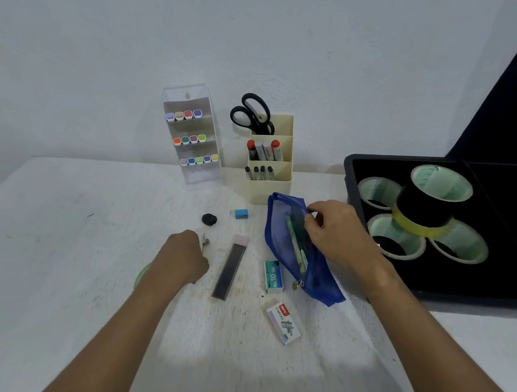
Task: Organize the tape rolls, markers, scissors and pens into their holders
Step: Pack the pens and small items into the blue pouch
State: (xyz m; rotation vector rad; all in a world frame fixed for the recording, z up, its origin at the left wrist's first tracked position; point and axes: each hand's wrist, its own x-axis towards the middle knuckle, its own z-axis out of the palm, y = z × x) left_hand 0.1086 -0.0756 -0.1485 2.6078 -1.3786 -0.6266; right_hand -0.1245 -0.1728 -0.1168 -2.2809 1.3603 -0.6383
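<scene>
A blue mesh pouch (315, 277) lies open on the white table with several pens (295, 245) inside. My right hand (340, 236) pinches the pouch's upper edge at its opening. My left hand (184, 258) is a fist on the table to the left, curled round a thin pen-like item whose metal tip (204, 241) pokes out. The clear rack (199, 173) holds rows of coloured markers. Black scissors (253, 114), markers and pens stand in the cream holder (279, 192). Several tape rolls (427, 205) sit in the black tray (504, 267).
Loose on the table are a black eraser (209, 219), a small blue block (241, 214), a dark lead case (229, 271) and two staple boxes (273, 276) (282, 326). A green shape (141, 274) shows under my left wrist. The wall stands close behind the holders.
</scene>
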